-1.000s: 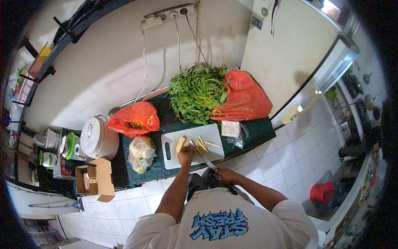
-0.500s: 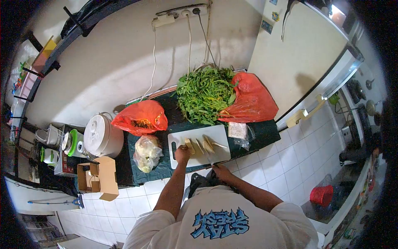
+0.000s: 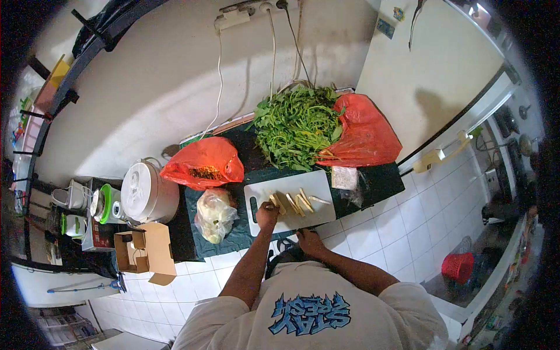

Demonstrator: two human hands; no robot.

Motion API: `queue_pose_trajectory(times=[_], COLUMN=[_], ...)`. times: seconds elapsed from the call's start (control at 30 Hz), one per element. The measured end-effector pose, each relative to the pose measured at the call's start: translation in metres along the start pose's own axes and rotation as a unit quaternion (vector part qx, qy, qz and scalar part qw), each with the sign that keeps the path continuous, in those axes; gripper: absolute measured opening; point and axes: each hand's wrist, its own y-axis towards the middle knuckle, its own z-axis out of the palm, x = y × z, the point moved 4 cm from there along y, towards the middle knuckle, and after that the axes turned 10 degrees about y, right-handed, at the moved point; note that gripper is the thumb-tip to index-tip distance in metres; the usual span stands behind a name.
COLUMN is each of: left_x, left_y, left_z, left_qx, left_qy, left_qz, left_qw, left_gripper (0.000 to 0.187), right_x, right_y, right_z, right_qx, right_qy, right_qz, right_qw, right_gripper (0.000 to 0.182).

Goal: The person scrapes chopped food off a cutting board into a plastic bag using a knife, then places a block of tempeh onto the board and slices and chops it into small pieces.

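Left hand (image 3: 267, 216) pinches 1 pale piece (image 3: 279, 204) — best kept flat on the board (image 3: 262, 189), fingertips tucked; right hand (image 3: 311, 242) — grip unclear.

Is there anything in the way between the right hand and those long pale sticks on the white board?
Nothing visible stands between the right hand and the long pale sticks; just some flat white cutting board shows there. Whether the hand holds anything is too unclear to tell.
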Motion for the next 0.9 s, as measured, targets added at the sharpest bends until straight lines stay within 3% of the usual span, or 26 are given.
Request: queue_pose_trajectory(times=[0.17,0.23,0.37,0.43,0.57,0.63,0.77,0.83,0.9], left_x=[0.010,0.010,0.009,0.005,0.006,0.010,0.006,0.004,0.006], left_y=[0.006,0.006,0.007,0.007,0.008,0.012,0.024,0.026,0.025], left_z=[0.007,0.007,0.005,0.002,-0.002,0.003,-0.002,-0.001,-0.004], left_qx=[-0.007,-0.001,-0.009,-0.001,0.013,0.026,0.031,0.041,0.041], left_qy=[-0.008,-0.005,0.008,-0.002,-0.013,-0.046,-0.025,0.053,0.018], left_qz=[0.015,0.021,0.019,0.022,0.042,0.055,0.043,0.056,0.071], left_qw=[1.000,1.000,1.000,1.000,0.999,0.997,0.998,0.996,0.996], left_gripper=[0.035,0.036,0.036,0.036,0.034,0.034,0.035,0.033,0.032], right_x=[0.004,-0.003,0.005,-0.003,0.005,-0.003,-0.022,-0.017,-0.012], right_y=[-0.011,-0.008,-0.008,-0.005,-0.001,0.013,0.021,0.024,0.027], right_z=[0.004,0.006,0.002,0.005,0.004,0.013,0.032,0.027,0.028], right_qx=[-0.028,-0.013,-0.016,0.008,0.025,0.006,-0.007,0.015,0.010], right_qy=[-0.038,0.021,0.043,0.003,-0.059,0.004,-0.066,0.005,0.001], right_qz=[-0.028,0.083,0.068,0.128,0.018,0.039,0.006,0.038,0.030], right_qw=[0.999,0.996,0.997,0.992,0.998,0.999,0.998,0.999,0.999], right_gripper=[0.042,0.043,0.043,0.044,0.046,0.048,0.047,0.045,0.045])
